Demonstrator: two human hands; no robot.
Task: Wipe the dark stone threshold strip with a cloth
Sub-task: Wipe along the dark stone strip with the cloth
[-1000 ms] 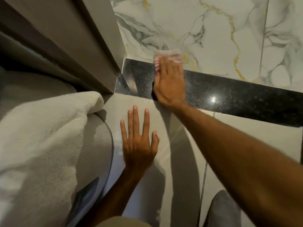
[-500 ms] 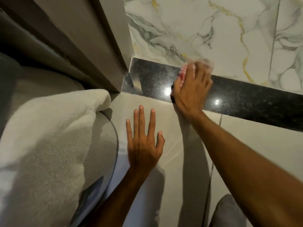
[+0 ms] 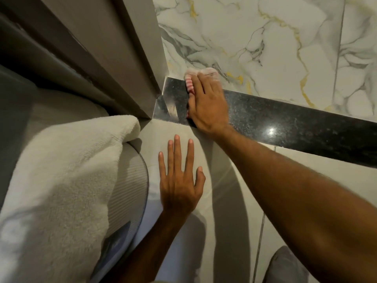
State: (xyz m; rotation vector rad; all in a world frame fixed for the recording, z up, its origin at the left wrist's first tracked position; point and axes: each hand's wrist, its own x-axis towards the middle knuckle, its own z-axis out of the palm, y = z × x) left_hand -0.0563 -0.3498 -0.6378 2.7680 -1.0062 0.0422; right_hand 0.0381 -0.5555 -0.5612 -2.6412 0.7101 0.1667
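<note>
My right hand (image 3: 208,105) presses the cloth (image 3: 190,84) flat on the threshold strip (image 3: 295,125); left hand (image 3: 179,180) splayed, empty. The cloth could bunch at the door frame (image 3: 138,58) and miss the corner.

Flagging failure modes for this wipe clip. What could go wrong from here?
1. The right hand presses the striped cloth near the door frame; the corner could be missed.
2. The cloth overhangs onto the marble tile, possibly smearing dirt there.
3. The left hand braces on glossy floor tile and might slip.
</note>
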